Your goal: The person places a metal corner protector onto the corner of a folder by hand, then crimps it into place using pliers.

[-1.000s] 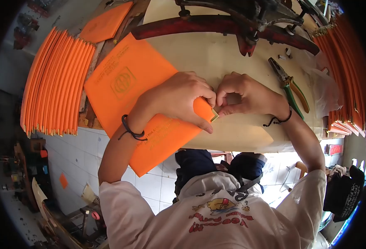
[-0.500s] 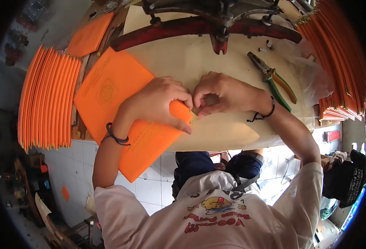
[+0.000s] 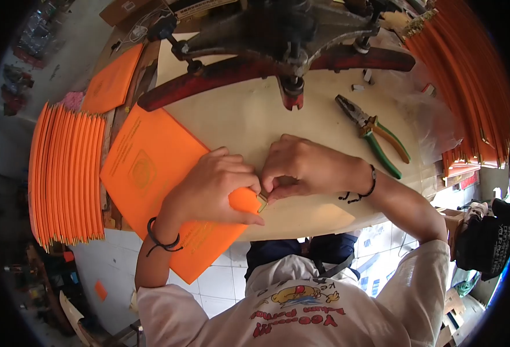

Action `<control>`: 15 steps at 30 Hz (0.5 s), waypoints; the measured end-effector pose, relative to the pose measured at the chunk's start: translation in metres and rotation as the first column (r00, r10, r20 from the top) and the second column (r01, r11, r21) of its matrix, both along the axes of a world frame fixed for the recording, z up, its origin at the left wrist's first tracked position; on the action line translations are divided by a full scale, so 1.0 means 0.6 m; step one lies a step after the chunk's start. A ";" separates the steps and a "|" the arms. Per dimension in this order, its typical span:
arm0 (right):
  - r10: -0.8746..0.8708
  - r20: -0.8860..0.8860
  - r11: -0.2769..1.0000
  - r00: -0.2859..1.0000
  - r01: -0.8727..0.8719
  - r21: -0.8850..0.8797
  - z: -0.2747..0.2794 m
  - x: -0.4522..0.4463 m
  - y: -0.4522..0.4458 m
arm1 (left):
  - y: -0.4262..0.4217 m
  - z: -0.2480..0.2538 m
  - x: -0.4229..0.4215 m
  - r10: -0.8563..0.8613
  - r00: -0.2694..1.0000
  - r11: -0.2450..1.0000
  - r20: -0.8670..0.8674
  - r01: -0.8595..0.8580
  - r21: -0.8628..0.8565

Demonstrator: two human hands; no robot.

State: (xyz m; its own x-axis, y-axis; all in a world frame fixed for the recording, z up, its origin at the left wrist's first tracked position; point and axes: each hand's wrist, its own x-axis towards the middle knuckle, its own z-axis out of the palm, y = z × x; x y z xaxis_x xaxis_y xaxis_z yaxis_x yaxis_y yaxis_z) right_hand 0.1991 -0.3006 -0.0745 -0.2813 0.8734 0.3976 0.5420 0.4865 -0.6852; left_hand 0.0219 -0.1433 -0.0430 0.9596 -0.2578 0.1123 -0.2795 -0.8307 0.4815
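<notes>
An orange folder point(image 3: 165, 173) with printed text and an emblem lies slanted across the left part of the table, its near part jutting past the front edge. My left hand point(image 3: 214, 188) grips its right-hand corner between fingers and thumb. At that corner is a small gold-coloured metal piece point(image 3: 261, 202). The fingertips of my right hand point(image 3: 301, 168) are pinched together against this piece; how firmly they hold it is hard to tell. Pliers point(image 3: 373, 136) with green and yellow handles lie to the right of my right hand.
A black and red metal frame point(image 3: 226, 72) spans the table's far side. Orange folders stand stacked at the left point(image 3: 67, 173) and right point(image 3: 463, 87); another folder point(image 3: 113, 81) lies at the back left. Clear plastic point(image 3: 434, 124) and small metal bits point(image 3: 367, 76) are beyond the pliers.
The camera view has shifted, so the table and both hands appear lower in the frame. My right fingers have closed into a tighter pinch at the corner; my left hand still grips the folder.
</notes>
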 end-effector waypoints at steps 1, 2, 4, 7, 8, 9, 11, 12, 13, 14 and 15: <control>0.003 0.001 1.000 1.000 -0.003 -0.007 -0.001 -0.001 -0.001 | -0.002 -0.003 0.000 0.008 0.999 1.000 0.031 -0.007 -0.011; -0.005 0.010 1.000 1.000 0.005 -0.014 -0.001 -0.002 -0.003 | -0.004 -0.005 -0.002 0.010 1.000 1.000 0.023 -0.009 -0.014; -0.015 0.040 1.000 0.999 0.016 -0.020 0.002 -0.003 -0.004 | -0.002 -0.005 -0.003 0.019 1.000 1.000 0.017 -0.019 -0.011; 0.001 0.042 1.000 0.999 -0.001 -0.006 0.005 -0.003 -0.002 | 0.001 -0.010 -0.002 0.000 0.997 0.999 0.084 0.003 -0.038; -0.004 0.044 1.000 0.999 0.005 -0.014 0.005 -0.006 -0.003 | 0.001 -0.012 -0.005 0.004 0.998 0.999 0.062 -0.002 -0.033; -0.013 0.049 1.000 0.999 0.014 -0.019 0.005 -0.008 -0.004 | 0.002 -0.012 -0.005 0.003 0.999 1.000 0.042 -0.002 -0.026; -0.007 0.099 1.000 0.995 0.010 -0.025 0.006 -0.004 -0.003 | 0.005 -0.010 -0.004 0.000 0.999 1.000 0.033 0.001 -0.018; -0.004 0.097 0.999 0.995 0.007 -0.031 0.004 -0.004 -0.002 | 0.006 -0.012 -0.004 0.004 1.000 1.000 0.021 -0.004 -0.025; -0.006 0.099 0.999 0.995 0.010 -0.036 0.002 -0.003 -0.001 | 0.008 -0.013 -0.003 0.003 1.000 1.000 0.011 -0.002 -0.030; -0.012 0.103 0.999 0.995 0.017 -0.044 0.001 -0.003 -0.003 | 0.006 -0.014 -0.002 -0.003 1.000 0.999 0.005 0.003 -0.037; -0.015 0.100 0.997 0.995 0.023 -0.074 0.002 -0.004 -0.004 | 0.005 -0.013 -0.003 0.006 1.000 0.999 -0.015 -0.006 -0.043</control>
